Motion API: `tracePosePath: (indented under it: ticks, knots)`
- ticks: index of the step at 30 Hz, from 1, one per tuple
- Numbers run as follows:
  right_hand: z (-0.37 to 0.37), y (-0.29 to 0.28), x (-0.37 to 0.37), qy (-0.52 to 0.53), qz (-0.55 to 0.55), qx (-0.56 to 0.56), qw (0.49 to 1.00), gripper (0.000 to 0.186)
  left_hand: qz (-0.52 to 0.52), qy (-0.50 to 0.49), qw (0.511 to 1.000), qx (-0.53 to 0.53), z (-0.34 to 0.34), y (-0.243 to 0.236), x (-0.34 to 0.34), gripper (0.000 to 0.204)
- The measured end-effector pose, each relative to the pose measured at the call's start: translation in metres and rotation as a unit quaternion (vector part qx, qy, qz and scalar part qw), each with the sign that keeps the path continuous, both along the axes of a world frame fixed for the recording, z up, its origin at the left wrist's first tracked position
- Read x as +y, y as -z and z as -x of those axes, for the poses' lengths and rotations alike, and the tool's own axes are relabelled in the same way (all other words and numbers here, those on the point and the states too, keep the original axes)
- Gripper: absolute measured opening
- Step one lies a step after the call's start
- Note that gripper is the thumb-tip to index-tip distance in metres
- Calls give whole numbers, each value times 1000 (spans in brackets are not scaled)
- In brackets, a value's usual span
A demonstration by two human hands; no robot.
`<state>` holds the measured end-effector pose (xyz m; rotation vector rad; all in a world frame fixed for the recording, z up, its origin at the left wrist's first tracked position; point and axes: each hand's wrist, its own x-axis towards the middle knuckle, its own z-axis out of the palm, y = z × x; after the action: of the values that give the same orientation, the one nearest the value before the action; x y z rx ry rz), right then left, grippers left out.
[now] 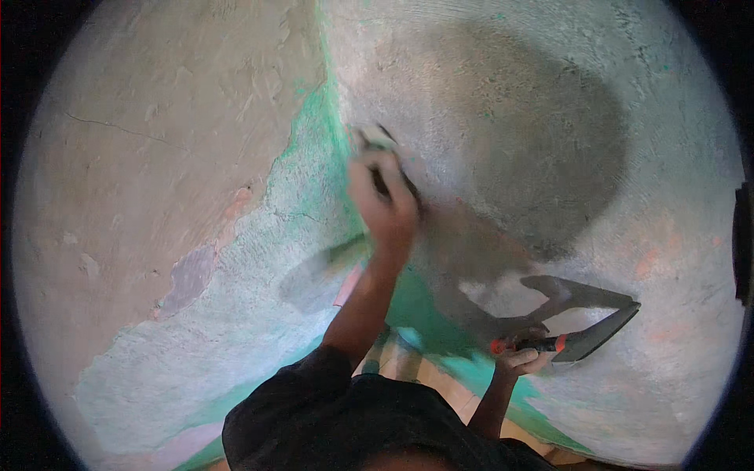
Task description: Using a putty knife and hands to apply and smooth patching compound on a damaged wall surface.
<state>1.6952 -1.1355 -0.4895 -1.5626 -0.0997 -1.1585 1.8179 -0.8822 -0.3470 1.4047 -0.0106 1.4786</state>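
My left hand (385,192) is raised at the wall's inner corner, its fingers closed round a small dark tool (380,135) with a pale end. Motion blurs that tool, so its exact kind cannot be made out. It is at or close to the right-hand wall surface. Lower on the right, my right hand (525,362) grips the black and red handle of a wide putty knife (597,336). Its long grey blade points up and to the right, near the wall. I cannot tell whether the blade touches the wall.
Two rough walls meet at a green-stained corner (339,133). The left wall (173,102) has brownish plaster with a crack and peeled patches; the right wall (683,235) is pale. Shadows of my head and arms fall across it. Wooden flooring (424,378) shows below.
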Motion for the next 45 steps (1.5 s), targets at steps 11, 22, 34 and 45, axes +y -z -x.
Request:
tracePosePath:
  ticks: [11, 22, 34, 45]
  knots:
    - [-3, 67, -36, -42, -110, 147, 982, 68, -227, -92, 969, -35, 17, 38, -28, 8]
    - [-1, 38, -9, -136, -180, 66, 972, 62, -341, -11, 939, -41, 45, 66, -60, 7]
    - [1, 22, -4, -58, -35, 78, 995, 66, -297, 1, 955, -10, 40, 65, -57, 8]
    - [5, 22, -8, -83, -55, 89, 991, 66, -76, -51, 996, 8, 6, 22, -15, 7]
